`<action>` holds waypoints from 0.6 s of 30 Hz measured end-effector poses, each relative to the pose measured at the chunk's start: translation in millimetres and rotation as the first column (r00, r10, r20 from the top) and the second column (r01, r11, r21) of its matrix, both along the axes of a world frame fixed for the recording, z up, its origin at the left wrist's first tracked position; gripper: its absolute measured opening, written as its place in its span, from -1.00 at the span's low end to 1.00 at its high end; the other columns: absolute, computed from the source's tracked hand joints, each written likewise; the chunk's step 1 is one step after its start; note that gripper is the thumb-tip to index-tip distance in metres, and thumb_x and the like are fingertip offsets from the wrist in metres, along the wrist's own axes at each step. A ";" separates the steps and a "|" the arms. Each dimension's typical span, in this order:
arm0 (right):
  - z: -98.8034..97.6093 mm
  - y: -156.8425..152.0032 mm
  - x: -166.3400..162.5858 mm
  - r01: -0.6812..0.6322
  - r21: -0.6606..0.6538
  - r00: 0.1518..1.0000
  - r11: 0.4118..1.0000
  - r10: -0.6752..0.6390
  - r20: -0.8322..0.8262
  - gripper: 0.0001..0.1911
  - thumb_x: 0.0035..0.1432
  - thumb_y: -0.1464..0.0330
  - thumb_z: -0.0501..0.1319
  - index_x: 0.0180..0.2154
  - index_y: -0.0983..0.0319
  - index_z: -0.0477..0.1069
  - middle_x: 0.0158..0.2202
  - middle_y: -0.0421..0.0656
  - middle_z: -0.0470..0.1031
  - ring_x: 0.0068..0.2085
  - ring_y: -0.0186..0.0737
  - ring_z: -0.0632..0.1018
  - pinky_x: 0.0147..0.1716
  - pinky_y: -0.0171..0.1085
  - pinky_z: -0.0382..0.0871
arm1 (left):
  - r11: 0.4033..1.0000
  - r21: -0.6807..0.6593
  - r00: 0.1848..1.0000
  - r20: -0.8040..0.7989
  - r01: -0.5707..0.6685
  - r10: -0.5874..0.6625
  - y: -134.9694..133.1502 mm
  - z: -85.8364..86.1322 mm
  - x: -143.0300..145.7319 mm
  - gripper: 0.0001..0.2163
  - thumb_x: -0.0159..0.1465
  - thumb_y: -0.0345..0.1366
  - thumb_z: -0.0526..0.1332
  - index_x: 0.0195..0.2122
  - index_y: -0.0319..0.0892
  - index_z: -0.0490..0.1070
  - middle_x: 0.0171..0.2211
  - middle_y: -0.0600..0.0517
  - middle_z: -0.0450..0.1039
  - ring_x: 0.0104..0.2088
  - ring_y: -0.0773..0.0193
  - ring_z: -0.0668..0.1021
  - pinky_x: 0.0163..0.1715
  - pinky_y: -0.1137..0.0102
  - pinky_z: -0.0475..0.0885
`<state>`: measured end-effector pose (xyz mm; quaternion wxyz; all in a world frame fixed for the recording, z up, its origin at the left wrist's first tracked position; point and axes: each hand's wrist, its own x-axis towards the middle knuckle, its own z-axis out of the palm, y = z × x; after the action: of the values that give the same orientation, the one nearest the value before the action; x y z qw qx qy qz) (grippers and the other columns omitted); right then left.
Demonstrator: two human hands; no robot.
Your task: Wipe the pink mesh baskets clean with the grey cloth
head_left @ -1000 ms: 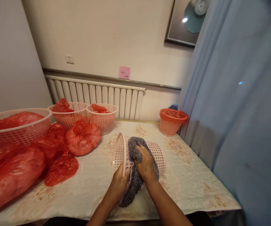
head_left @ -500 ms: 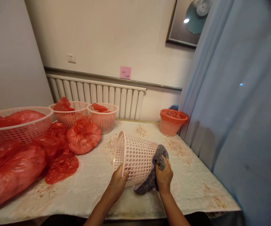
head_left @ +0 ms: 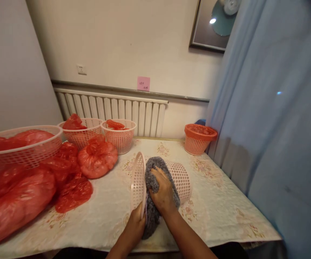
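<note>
A pale pink perforated plastic basket lies on its side, its mouth facing left. My left hand is closed around the near part of its rim. My right hand presses a fuzzy grey cloth against the outside of the basket, close to the rim, with the fingers bunched on the cloth. The cloth drapes down the near side and hides the middle of the basket wall. Part of my left fingers is hidden by the rim and the cloth.
A flowered tablecloth covers the table. To the left are a tied red plastic bag, a large red bag and several pink baskets, one a wide basket. A red-lined basket stands back right, by the blue curtain.
My right hand has slid the cloth leftward along the basket, from its base end to near the rim. My left hand still grips the rim.
</note>
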<state>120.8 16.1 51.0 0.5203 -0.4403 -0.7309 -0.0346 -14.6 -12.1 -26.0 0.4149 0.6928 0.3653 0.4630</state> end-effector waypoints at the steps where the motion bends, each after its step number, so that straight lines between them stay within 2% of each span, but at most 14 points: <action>1: 2.1 3.6 0.1 0.023 -0.014 1.000 1.000 -0.023 -0.019 -0.45 -0.09 0.51 0.14 0.02 0.22 0.34 0.02 -0.08 0.43 0.13 -0.08 0.35 0.15 -0.05 0.20 | 1.000 -0.013 1.000 0.002 0.002 -0.002 -1.5 -1.9 -0.2 -0.66 0.23 -0.32 0.06 0.02 -0.19 0.39 0.01 -0.06 0.47 0.08 0.04 0.42 0.15 0.16 0.21; 5: 0.7 8.5 1.8 0.067 -0.051 0.997 0.996 -0.069 -0.044 -0.43 -0.12 0.52 0.14 0.02 0.21 0.35 0.01 -0.09 0.44 0.10 -0.08 0.38 0.14 -0.06 0.21 | 0.998 -0.067 1.000 0.015 0.012 -0.011 -4.6 3.9 2.4 -0.66 0.18 -0.38 0.07 -0.03 -0.18 0.43 -0.04 -0.04 0.51 0.05 0.05 0.44 0.13 0.19 0.25; 10: -5.1 -3.5 2.0 0.039 -0.034 0.999 0.999 -0.039 -0.014 -0.43 -0.10 0.52 0.15 0.04 0.24 0.33 0.03 -0.08 0.42 0.13 -0.08 0.35 0.16 -0.06 0.19 | 0.991 -0.114 0.990 0.120 -0.065 0.079 -0.7 32.3 14.9 -0.61 0.07 -0.49 0.08 -0.05 -0.21 0.42 -0.06 -0.03 0.52 -0.01 0.10 0.48 0.06 0.26 0.32; 14: -10.6 -3.7 11.8 0.055 -0.051 0.998 0.997 -0.055 0.016 -0.47 -0.02 0.51 0.13 0.06 0.23 0.32 0.06 -0.10 0.41 0.15 -0.11 0.34 0.16 -0.08 0.19 | 0.992 -0.087 0.984 0.145 -0.089 0.101 3.9 45.6 21.3 -0.69 0.19 -0.38 0.09 -0.04 -0.20 0.39 -0.03 -0.05 0.50 -0.01 0.12 0.49 0.05 0.27 0.32; 18: -29.0 13.4 49.0 0.198 -0.107 0.980 0.974 -0.198 0.013 -0.51 0.03 0.46 0.12 0.06 0.23 0.33 0.06 -0.08 0.41 0.13 -0.10 0.35 0.15 -0.07 0.20 | 0.991 -0.111 0.992 0.091 -0.078 0.089 5.3 40.4 17.2 -0.70 0.24 -0.24 0.09 -0.04 -0.20 0.38 -0.04 -0.08 0.51 -0.01 0.10 0.50 0.04 0.27 0.33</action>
<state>169.8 29.5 22.0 0.4890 -0.5384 -0.6847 -0.0475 2.6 -6.8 14.4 0.4488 0.6306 0.3982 0.4923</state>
